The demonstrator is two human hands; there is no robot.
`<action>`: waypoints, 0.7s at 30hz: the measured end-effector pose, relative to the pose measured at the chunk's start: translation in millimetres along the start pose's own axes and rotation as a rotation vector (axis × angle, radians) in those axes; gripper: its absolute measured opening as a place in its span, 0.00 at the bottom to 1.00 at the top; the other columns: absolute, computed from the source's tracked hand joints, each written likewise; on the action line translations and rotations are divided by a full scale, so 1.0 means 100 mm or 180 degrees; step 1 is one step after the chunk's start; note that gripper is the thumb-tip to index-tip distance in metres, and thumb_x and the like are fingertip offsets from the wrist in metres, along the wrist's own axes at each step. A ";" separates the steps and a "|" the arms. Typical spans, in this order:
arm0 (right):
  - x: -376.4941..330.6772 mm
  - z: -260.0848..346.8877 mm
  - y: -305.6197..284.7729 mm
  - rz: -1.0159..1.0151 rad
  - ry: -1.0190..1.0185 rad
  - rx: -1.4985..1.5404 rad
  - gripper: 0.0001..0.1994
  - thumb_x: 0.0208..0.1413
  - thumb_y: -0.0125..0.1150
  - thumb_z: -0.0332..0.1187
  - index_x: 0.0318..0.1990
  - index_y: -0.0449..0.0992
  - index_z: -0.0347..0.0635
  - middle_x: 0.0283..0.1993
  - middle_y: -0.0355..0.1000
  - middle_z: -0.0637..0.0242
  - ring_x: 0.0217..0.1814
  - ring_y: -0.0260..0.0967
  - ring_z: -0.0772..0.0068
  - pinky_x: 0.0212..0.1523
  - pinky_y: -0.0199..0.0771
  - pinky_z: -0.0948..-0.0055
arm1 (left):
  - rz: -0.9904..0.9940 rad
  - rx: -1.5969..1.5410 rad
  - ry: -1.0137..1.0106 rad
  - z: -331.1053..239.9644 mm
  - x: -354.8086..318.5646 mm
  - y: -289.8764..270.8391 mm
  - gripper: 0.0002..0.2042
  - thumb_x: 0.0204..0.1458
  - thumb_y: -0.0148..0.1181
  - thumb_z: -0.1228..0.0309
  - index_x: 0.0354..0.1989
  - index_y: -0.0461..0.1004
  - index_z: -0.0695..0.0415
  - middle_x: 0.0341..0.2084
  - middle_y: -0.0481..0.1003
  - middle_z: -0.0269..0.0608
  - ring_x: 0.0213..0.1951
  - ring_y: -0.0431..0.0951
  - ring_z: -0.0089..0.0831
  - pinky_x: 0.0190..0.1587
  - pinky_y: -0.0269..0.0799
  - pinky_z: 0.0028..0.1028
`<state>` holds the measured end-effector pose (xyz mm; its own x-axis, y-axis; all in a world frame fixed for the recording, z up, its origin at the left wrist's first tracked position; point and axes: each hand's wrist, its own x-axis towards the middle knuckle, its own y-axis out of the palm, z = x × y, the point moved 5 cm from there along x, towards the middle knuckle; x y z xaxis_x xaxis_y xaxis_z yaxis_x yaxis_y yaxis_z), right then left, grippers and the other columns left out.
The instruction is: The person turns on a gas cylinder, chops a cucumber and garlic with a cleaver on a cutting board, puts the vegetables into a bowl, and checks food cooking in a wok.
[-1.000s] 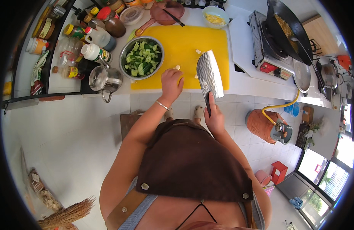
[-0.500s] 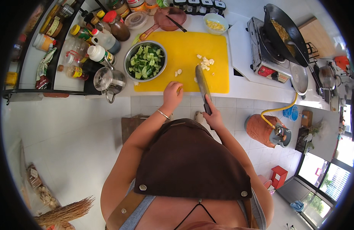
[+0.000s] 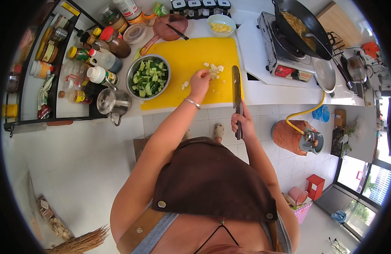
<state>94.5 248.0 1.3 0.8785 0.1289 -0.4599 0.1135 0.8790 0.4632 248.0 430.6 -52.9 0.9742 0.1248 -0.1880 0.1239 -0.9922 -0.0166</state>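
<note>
My right hand point(image 3: 244, 122) grips the dark handle of a kitchen knife point(image 3: 237, 86). Its broad blade points away from me over the right edge of the yellow cutting board point(image 3: 182, 51). Over the board, my left hand point(image 3: 199, 86) has its fingers drawn together beside a small pile of pale chopped garlic point(image 3: 218, 69). What those fingers hold, if anything, I cannot make out. A few whole garlic cloves point(image 3: 185, 85) lie to the left of that hand. On the board's left side stands a steel bowl point(image 3: 130, 86) of cut cucumber point(image 3: 149, 79).
A wok point(image 3: 278, 5) with food and a ladle sits on a gas stove point(image 3: 269, 42) at the right. Behind the board are a reddish pan point(image 3: 163, 27) and a bowl of yellow pieces point(image 3: 220, 27). A steel pot point(image 3: 113, 101) and several bottles point(image 3: 104, 59) crowd the left.
My left hand has moved right and farther over the board, up to the garlic pile. The knife has shifted away from the pile to the board's right edge. The view has shifted slightly.
</note>
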 end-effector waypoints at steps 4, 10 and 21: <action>0.11 0.12 -0.08 -0.0022 0.0116 0.0125 0.40 0.53 0.47 0.19 0.72 0.44 0.59 0.20 0.59 0.68 0.14 0.55 0.76 0.15 0.58 0.74 | -0.0285 0.2759 0.1523 -0.27 -0.25 -0.46 0.14 0.46 0.57 0.79 0.44 0.74 0.64 0.44 0.74 0.52 0.44 0.74 0.46 0.48 0.71 0.37; 0.50 0.15 0.09 0.0268 0.0307 0.0066 0.37 0.55 0.48 0.22 0.72 0.47 0.60 0.23 0.61 0.67 0.16 0.56 0.77 0.15 0.59 0.77 | -0.0116 0.3598 0.1749 -0.07 -0.35 -0.65 0.18 0.44 0.58 0.78 0.46 0.73 0.65 0.49 0.72 0.54 0.52 0.69 0.51 0.55 0.66 0.42; 0.83 0.38 -0.10 -0.0453 -0.0041 -0.2747 0.11 0.55 0.52 0.26 0.46 0.67 0.37 0.24 0.70 0.59 0.21 0.71 0.70 0.21 0.76 0.72 | 0.0536 0.2547 0.1837 -0.20 0.46 0.13 0.16 0.47 0.53 0.81 0.47 0.73 0.66 0.49 0.73 0.55 0.52 0.70 0.50 0.55 0.67 0.39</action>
<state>183.6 232.0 -12.2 0.8886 -0.0091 -0.4587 -0.1638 0.9276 -0.3358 298.1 423.5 -41.6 0.9361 -0.2441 0.2534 0.0193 -0.6836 -0.7296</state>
